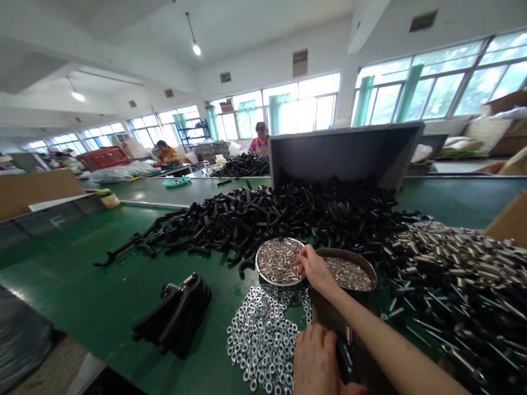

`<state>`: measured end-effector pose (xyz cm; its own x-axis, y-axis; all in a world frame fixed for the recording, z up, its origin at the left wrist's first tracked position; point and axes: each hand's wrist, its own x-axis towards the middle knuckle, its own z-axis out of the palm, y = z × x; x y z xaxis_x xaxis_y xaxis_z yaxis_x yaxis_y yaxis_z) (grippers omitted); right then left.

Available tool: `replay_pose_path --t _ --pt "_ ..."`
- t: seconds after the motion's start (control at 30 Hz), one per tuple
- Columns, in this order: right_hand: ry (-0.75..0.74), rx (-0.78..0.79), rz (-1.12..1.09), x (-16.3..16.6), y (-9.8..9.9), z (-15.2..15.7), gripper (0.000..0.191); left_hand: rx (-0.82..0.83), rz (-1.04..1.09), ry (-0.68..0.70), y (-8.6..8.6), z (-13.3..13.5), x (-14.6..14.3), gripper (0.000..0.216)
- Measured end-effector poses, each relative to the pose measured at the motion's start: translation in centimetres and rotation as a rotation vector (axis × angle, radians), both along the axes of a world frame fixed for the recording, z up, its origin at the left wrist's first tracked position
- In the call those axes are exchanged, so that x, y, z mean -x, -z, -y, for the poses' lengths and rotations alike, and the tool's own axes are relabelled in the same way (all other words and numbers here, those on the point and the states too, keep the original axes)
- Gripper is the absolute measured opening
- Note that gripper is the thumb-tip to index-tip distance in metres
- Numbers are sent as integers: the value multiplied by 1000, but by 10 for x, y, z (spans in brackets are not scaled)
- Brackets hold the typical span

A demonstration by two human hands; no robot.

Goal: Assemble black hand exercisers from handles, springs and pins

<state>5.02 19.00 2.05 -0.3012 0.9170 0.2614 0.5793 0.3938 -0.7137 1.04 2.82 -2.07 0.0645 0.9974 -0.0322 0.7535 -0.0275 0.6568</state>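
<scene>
My right hand (313, 267) reaches over the right rim of a round metal dish (280, 262) full of small metal pins. Its fingertips are pinched together among the pins; whatever they hold is too small to make out. Lower down, my left hand (315, 359) has its fingers curled, beside a spread of shiny metal nuts (263, 334). What it grips is hidden by the hand; a black piece (345, 359) shows just right of its fingers. An oval metal tin (349, 269) of small metal parts stands right of the round dish, partly behind my right wrist.
A large pile of black plastic parts (247, 216) spills from a tipped grey bin (341, 156). Metal sleeves (457, 252) and long bolts (428, 332) lie at right. Several black parts (179, 315) are grouped at left. Co-workers (260, 140) sit farther back.
</scene>
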Motion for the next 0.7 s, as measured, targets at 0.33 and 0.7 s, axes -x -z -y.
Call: replay_pose_path --t 0.33,0.7 --pt "-99 343 -53 -97 -1 85 12 -165 -169 120 -13 3 7 51" --pt "-216 -38 457 -96 7 117 13 -213 -209 151 -8 1 7 46"
